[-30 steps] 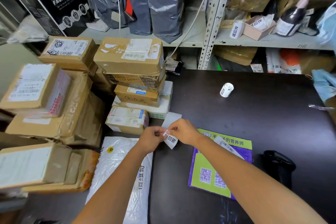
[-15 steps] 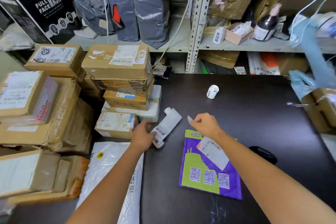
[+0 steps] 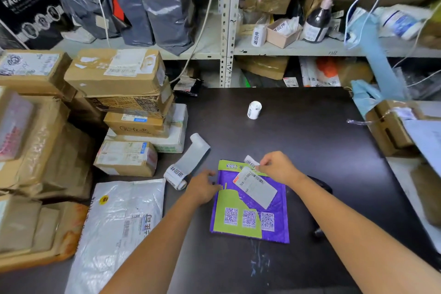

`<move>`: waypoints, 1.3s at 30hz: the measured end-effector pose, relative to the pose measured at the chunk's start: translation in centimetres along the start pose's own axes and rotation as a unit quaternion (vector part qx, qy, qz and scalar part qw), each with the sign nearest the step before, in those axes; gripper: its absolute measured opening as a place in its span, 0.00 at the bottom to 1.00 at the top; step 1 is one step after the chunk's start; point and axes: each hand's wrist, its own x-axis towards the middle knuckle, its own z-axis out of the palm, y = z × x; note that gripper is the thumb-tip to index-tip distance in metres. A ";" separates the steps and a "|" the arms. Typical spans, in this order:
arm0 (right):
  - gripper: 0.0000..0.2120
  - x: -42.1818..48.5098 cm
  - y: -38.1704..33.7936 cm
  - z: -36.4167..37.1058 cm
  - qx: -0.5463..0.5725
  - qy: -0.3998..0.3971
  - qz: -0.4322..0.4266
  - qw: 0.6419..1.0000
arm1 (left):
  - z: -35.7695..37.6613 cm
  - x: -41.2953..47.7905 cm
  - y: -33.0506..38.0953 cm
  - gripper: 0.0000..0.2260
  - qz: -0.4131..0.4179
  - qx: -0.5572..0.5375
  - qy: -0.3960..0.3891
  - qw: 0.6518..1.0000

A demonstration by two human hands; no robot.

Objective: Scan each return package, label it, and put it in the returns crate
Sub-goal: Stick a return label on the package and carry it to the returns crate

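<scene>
A purple and green mailer (image 3: 250,210) lies flat on the dark table (image 3: 298,138), with a white shipping label (image 3: 256,186) across its top half. My right hand (image 3: 276,167) pinches a small white sticker (image 3: 250,161) over the mailer's top edge. My left hand (image 3: 204,186) rests with curled fingers on the mailer's left edge. A strip of label backing with printed stickers (image 3: 186,165) lies loose just left of the left hand. A black scanner (image 3: 319,186) is mostly hidden behind my right forearm.
Stacked cardboard boxes (image 3: 119,103) fill the left side. A white plastic mailer (image 3: 119,222) lies at front left. A small label roll (image 3: 254,109) stands at the table's far middle. Shelving with grey bags (image 3: 155,7) runs behind. A box (image 3: 391,126) sits at right.
My hands peeled a sticker from the strip. The left hand let the strip drop and moved onto the mailer; the right hand carried the sticker to the mailer's top edge.
</scene>
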 end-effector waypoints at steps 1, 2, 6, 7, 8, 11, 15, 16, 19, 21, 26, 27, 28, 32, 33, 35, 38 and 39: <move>0.09 0.1 0.4 0.0 0.008 0.001 0.009 1.000 | 0.4 0.0 -0.2 0.26 -0.008 0.012 -0.017 1.000; 0.11 0.1 0.7 0.1 0.018 0.001 0.021 1.000 | 0.8 0.0 -0.4 0.27 -0.012 0.022 -0.029 0.999; 0.08 0.0 2.1 0.3 0.073 0.002 0.059 0.996 | 2.1 0.1 -0.6 0.28 -0.019 0.009 -0.033 0.999; 0.07 0.0 2.3 0.4 0.091 0.000 0.068 0.993 | 2.2 0.2 -0.6 0.28 -0.020 0.004 -0.030 0.999; 0.07 0.0 2.6 0.4 0.108 -0.004 0.077 0.991 | 2.3 0.3 -0.5 0.29 -0.022 0.002 -0.027 0.999; 0.07 -0.2 3.5 0.6 0.143 -0.023 0.096 0.985 | 2.7 0.6 -0.8 0.30 -0.033 -0.007 -0.021 0.999; 0.07 -0.6 4.7 0.9 0.148 -0.065 0.115 0.980 | 3.2 0.7 -0.9 0.31 -0.030 -0.016 -0.016 0.999; 0.06 -0.6 5.0 1.0 0.153 -0.075 0.116 0.979 | 3.2 0.8 -0.9 0.30 -0.028 -0.015 -0.013 0.999; 0.06 -0.7 5.5 1.1 0.143 -0.098 0.120 0.978 | 3.2 1.1 -1.2 0.26 -0.022 -0.036 0.000 0.999; 0.04 -0.9 5.6 1.1 0.141 -0.110 0.127 0.976 | 2.9 1.3 -1.2 0.26 -0.020 -0.051 0.012 0.998; 0.05 -1.1 5.3 1.4 0.162 -0.188 0.152 0.957 | 2.1 2.1 -1.5 0.26 -0.015 -0.062 0.011 0.998; 0.05 -1.0 5.2 1.6 0.148 -0.193 0.150 0.958 | 2.1 2.2 -1.6 0.26 -0.015 -0.062 0.009 0.998; 0.05 -0.8 5.3 2.0 0.125 -0.189 0.142 0.964 | 2.0 2.3 -1.6 0.26 -0.015 -0.062 0.008 0.998; 0.05 0.2 6.0 3.4 0.032 -0.132 0.094 0.986 | 2.1 2.3 -1.9 0.26 -0.013 -0.057 0.005 0.998; 0.06 0.3 6.1 3.6 0.014 -0.125 0.082 0.989 | 2.1 2.3 -1.9 0.26 -0.012 -0.054 0.004 0.998; 0.08 0.4 6.1 3.9 -0.022 -0.114 0.060 0.991 | 2.1 2.1 -1.8 0.26 -0.014 -0.051 0.003 0.999; 0.11 0.1 6.0 4.2 -0.080 -0.092 0.037 0.992 | 2.1 1.9 -1.7 0.25 -0.011 -0.053 0.005 0.999; 0.12 0.1 5.9 4.3 -0.103 -0.086 0.031 0.990 | 2.1 2.0 -1.8 0.25 -0.011 -0.054 0.006 0.998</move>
